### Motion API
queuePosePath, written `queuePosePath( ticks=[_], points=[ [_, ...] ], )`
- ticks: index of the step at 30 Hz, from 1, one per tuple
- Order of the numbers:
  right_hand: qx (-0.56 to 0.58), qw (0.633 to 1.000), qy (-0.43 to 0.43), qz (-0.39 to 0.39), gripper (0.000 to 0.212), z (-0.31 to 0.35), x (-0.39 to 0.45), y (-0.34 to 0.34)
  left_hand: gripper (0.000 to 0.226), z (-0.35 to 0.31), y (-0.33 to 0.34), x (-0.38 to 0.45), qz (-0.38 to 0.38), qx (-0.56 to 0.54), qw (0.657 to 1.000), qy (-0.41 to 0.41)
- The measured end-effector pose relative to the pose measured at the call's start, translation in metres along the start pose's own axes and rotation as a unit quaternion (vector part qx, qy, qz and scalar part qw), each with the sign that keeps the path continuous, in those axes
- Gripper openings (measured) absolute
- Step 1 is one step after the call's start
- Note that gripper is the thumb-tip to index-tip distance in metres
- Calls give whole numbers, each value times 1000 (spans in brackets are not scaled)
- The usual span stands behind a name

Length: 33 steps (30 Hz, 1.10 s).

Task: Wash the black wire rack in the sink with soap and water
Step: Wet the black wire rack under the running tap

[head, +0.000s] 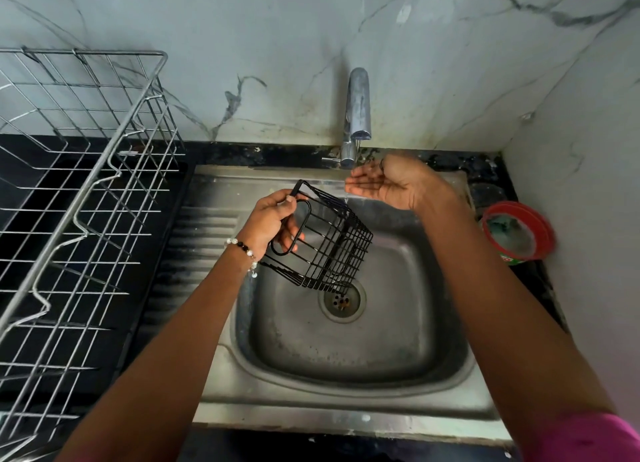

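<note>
A: Why is the rack (pixel 322 243) hanging over the sink (pixel 346 354) like that, tilted?

B: Likely so water from the tap (pixel 356 115) can run through the wires and fall straight to the drain (pixel 342 301). It is held clear of the basin floor, just below and left of the tap, its lower corner right above the drain.

A: Which hand has it?

B: The left hand (pixel 273 219). Its fingers curl round the rack's rim and an oval loop at the near side, wrist bent down, forearm reaching in from the lower left.

A: And the other?

B: The right hand (pixel 388 184) holds nothing. It sits directly under the tap, palm turned up, fingers relaxed and a little cupped, probably catching water to wet the rack. A thin stream seems to fall past it, though it is faint.

A: Any soap?

B: A red tub (pixel 519 233) stands on the worktop (pixel 485 170) right of the tap; its contents I cannot make out.
</note>
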State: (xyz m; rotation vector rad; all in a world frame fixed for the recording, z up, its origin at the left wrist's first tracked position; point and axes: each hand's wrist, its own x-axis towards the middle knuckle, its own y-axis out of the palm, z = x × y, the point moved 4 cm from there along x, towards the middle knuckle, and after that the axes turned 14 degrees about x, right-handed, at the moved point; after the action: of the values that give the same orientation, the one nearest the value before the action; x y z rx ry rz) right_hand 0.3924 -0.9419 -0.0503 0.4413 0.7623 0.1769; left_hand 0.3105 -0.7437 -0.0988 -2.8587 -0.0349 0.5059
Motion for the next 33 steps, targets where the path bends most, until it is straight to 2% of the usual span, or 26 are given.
queuePosePath(
  ticks=[3, 7, 10, 13, 18, 24, 28, 33],
  points=[
    [-4, 1000, 7, 18, 30, -2, 0, 1, 21, -1, -1, 0, -7, 2, 1000, -8],
    [5, 1000, -1, -3, 29, -1, 1, -1, 20, -1, 0, -1, -25, -4, 999, -35],
    [29, 999, 14, 40, 31, -2, -2, 6, 21, -2, 1, 3, -55, -8, 994, -95],
    [34, 999, 2, 35, 33, 2, -3, 11, 23, -7, 5, 8, -81, -29, 984, -158],
    [6, 997, 19, 81, 34, 3, -12, 22, 15, -15, 5, 14, -103, -97, 967, -212],
    [-28, 994, 28, 105, 33, 4, -17, 26, 18, -26, 9, 20, -128, -145, 953, -234],
    [-21, 997, 19, 77, 36, 9, -14, 18, 19, -29, 13, 20, -131, -205, 939, -244],
    [-45, 996, 14, 72, 42, 13, -16, 16, 36, -30, 17, 19, -144, -268, 917, -259]
  ],
)
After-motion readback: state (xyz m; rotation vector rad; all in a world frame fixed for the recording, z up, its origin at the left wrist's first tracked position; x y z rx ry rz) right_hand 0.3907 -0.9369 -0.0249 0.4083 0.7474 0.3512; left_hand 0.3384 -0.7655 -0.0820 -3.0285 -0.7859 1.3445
